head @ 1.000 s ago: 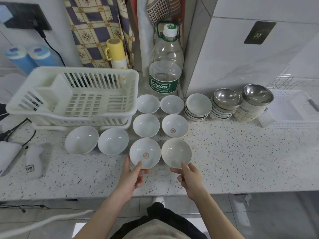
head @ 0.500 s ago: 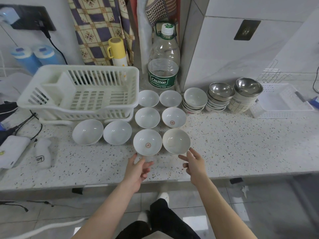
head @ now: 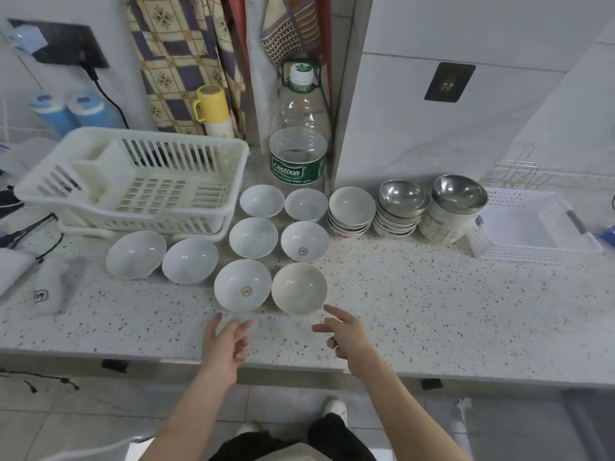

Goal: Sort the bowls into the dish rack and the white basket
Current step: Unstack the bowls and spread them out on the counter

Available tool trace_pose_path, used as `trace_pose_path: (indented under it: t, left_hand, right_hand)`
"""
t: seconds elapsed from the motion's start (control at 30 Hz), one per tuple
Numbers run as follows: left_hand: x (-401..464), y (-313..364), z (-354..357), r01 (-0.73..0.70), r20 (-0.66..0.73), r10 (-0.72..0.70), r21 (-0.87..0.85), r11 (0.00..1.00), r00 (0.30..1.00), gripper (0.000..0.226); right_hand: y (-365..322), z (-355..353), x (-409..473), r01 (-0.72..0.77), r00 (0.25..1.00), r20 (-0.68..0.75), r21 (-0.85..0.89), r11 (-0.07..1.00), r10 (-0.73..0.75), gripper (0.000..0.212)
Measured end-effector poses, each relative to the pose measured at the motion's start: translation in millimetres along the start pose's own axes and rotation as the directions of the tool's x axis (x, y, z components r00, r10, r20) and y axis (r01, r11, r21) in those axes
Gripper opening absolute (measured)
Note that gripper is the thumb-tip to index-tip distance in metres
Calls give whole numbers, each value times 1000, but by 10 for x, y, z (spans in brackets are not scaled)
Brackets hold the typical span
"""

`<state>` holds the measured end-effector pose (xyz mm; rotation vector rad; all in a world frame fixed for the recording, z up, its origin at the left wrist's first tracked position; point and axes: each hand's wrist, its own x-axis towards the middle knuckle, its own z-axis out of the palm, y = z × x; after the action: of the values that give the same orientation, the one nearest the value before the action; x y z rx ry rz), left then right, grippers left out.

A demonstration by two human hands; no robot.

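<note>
Two containers wait at opposite ends of the speckled counter: the dish rack at the left, holding no bowls that I can see, and the white basket far to the right, its floor also bare. Between them sit the bowls: three stacks near the basket, one of white bowls and two topped by steel bowls, then eight loose white bowls spread out singly. Nearest the person are a bowl with a red mark and a cream bowl, side by side and almost touching. The left hand hovers just short of the marked bowl, fingers spread and holding nothing; the right hand reaches toward the cream bowl, fingers loose and empty, forefinger nearly at its rim. Each bowl lies straight ahead of its own hand, so a paired pickup looks likely.
</note>
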<state>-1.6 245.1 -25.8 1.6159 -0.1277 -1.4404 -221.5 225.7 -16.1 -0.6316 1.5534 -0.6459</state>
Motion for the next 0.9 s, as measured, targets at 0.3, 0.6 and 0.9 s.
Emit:
trace_pose_path:
  t: [0.3, 0.6, 0.9]
  left_hand:
    - [-265, -399, 852, -287, -160, 273, -74, 955, 949, 12]
    - [-314, -44, 1819, -456, 131, 443, 90, 886, 887, 10]
    - [73, 335, 2385, -404, 222, 348, 307, 862, 911, 25]
  right_hand:
    - [-357, -1002, 265, 21, 1000, -14, -16, 1000, -21, 27]
    - [-737, -1269, 539, 77, 997, -23, 51, 996, -76, 26]
    - [-1043, -1170, 715, 103, 994, -32, 84, 991, -101, 30]
